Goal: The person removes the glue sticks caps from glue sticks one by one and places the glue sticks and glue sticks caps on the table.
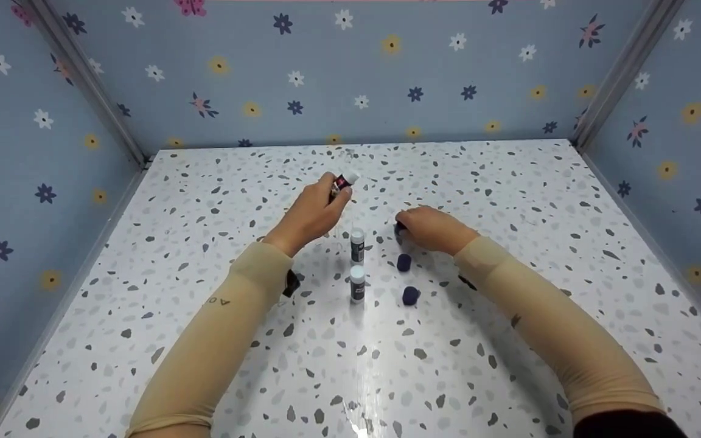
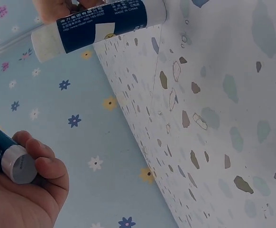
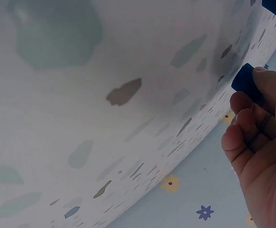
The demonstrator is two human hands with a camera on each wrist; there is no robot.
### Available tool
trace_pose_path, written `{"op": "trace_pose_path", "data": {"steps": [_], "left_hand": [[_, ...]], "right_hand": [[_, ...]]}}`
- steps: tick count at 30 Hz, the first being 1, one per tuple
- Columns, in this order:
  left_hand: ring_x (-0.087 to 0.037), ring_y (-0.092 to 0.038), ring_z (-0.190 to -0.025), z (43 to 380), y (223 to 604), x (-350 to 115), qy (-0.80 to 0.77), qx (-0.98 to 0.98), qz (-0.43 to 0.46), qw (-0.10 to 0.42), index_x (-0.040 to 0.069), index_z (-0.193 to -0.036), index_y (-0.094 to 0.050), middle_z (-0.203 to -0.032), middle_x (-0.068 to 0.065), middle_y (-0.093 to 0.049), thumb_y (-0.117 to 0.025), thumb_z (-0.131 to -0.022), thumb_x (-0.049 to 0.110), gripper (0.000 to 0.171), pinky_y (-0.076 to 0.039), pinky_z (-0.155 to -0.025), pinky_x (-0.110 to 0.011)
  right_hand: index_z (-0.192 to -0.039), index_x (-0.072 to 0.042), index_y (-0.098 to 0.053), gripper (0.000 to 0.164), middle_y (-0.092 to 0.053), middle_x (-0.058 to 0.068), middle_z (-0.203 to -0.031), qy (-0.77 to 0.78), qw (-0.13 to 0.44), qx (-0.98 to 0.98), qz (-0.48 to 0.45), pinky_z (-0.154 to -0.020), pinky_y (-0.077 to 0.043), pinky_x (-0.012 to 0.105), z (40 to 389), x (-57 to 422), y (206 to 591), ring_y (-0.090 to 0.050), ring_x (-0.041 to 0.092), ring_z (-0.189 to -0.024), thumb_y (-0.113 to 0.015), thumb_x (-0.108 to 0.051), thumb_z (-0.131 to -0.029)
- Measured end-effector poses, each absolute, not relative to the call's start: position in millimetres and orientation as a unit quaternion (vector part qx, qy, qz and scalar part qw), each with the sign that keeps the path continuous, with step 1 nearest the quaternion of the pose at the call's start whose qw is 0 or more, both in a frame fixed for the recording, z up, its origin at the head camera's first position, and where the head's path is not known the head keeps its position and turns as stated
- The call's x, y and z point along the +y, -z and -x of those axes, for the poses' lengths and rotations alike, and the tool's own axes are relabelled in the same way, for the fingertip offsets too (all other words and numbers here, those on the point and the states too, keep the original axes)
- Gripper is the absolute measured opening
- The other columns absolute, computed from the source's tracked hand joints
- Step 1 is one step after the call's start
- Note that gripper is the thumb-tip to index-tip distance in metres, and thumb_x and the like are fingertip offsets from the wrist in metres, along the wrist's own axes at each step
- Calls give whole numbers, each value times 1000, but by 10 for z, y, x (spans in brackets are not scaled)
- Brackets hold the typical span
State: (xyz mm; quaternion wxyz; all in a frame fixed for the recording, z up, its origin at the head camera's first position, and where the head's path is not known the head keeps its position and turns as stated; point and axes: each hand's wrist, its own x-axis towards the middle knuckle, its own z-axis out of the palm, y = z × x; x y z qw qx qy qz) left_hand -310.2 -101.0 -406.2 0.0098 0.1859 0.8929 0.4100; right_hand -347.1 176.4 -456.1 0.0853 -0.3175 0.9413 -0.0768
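Note:
My left hand (image 1: 314,210) is raised over the table and grips an uncapped glue stick (image 1: 343,184), tilted with its white end pointing up and away. The left wrist view shows the fingers curled round its dark blue label and the pale end (image 2: 23,166) sticking out. Lower on the right, my right hand (image 1: 432,229) pinches a dark blue cap (image 3: 247,80) between thumb and fingers, close to the tabletop. Two uncapped glue sticks stand upright between the hands, a farther one (image 1: 357,246) and a nearer one (image 1: 357,286).
Two more dark blue caps, one farther (image 1: 404,263) and one nearer (image 1: 410,296), sit on the table to the right of the standing sticks. The speckled white tabletop (image 1: 204,365) is bounded by flowered blue panels (image 1: 326,73) at the back and both sides.

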Motion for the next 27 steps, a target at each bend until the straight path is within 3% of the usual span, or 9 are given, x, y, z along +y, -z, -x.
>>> {"op": "trace_pose_path", "data": {"steps": [14, 27], "left_hand": [[-21, -48, -78, 3150, 4100, -1014, -424, 885, -192, 3, 6, -121, -48, -92, -6, -51, -38, -118, 37, 32, -42, -72, -37], [-24, -60, -95, 3190, 4101, -1030, -433, 882, -182, -23, 3, -133, -54, -116, -16, -68, -57, -114, 31, 34, -52, -86, -40]], "right_hand": [[-107, -6, -65, 14, -71, 13, -102, 65, 107, 947, 296, -96, -60, 50, 3490, 1726, 4586, -71, 34, -99, -57, -16, -112], [-112, -4, -66, 14, -73, 15, -104, 61, 109, 946, 299, -100, -58, 52, 3490, 1719, 4576, -71, 37, -103, -59, -16, -112]]}}
